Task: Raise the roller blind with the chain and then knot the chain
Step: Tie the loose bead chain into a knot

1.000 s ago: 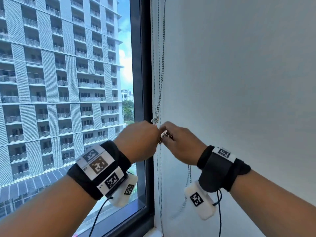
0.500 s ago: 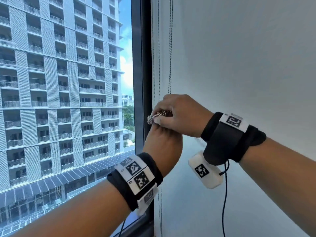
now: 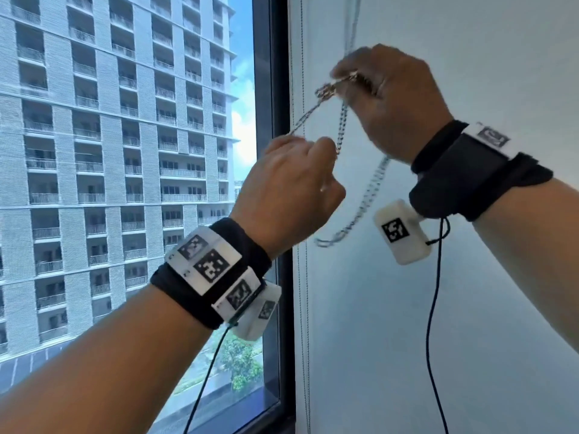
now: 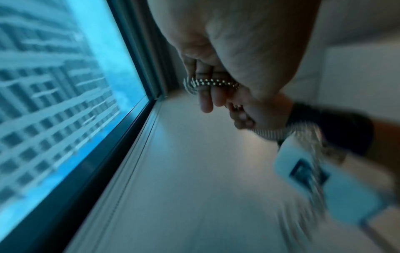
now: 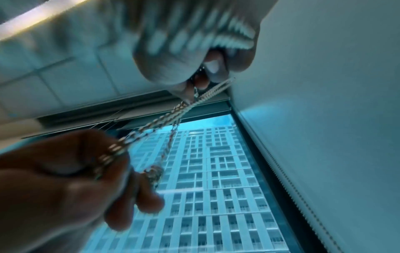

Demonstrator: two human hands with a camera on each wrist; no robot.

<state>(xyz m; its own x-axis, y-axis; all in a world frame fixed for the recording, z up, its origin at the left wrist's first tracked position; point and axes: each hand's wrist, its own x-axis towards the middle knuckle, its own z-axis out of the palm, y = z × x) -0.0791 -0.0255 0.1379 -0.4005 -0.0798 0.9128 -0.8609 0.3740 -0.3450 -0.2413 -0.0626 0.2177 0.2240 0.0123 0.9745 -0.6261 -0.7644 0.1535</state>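
The metal bead chain (image 3: pixel 342 120) hangs beside the window frame, blurred by motion. My right hand (image 3: pixel 354 78) is up high and pinches a bunched, knot-like part of the chain. My left hand (image 3: pixel 300 155) is lower and to the left, its fingers curled round two strands stretched between the hands. A slack loop (image 3: pixel 360 211) dangles below. In the right wrist view the chain (image 5: pixel 160 121) runs taut from my right fingers (image 5: pixel 201 82) to my left hand (image 5: pixel 71 171). In the left wrist view the beads (image 4: pixel 213 83) cross my left fingers (image 4: pixel 206 101).
The dark window frame (image 3: pixel 275 214) stands just left of the chain, with a tall building behind the glass. A white surface (image 3: pixel 438 308) with a stitched edge fills the right side. A dark bar, perhaps the raised blind's, (image 5: pixel 138 109) shows at the window top.
Both hands have risen. The right hand went up and right while the left drew away down-left, pulling chain strands out between them; the slack loop swings.
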